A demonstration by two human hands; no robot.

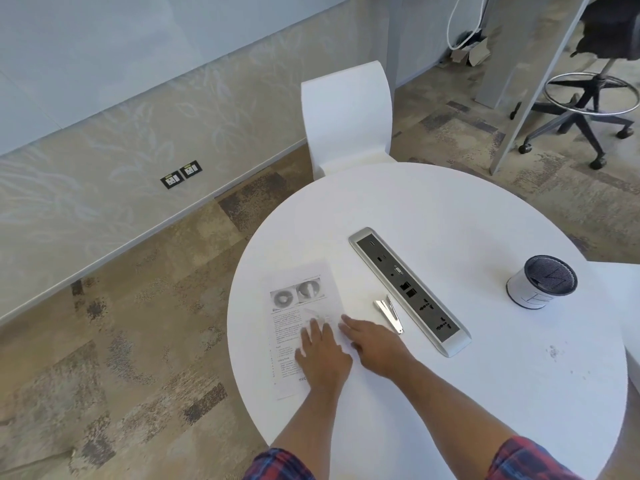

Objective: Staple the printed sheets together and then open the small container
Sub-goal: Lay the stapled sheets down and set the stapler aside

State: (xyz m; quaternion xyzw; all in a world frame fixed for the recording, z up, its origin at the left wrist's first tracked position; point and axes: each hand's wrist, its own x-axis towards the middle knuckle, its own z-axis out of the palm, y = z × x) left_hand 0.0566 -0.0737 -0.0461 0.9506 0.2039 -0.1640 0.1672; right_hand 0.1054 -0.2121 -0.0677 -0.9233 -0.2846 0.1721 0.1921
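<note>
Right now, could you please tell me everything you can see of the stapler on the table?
The stapler is small, silvery, metal-looking, lying on the white round table with its arm hinged open in a narrow V. It sits between the printed sheets and the power strip panel. Neither hand touches it; the right hand is nearest.

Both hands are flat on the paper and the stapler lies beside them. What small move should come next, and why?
Probably the right hand should lift and reach for the stapler lying just beside it, while the left hand presses on the printed sheets. The sheets look squared up, and the small container comes later.
</note>
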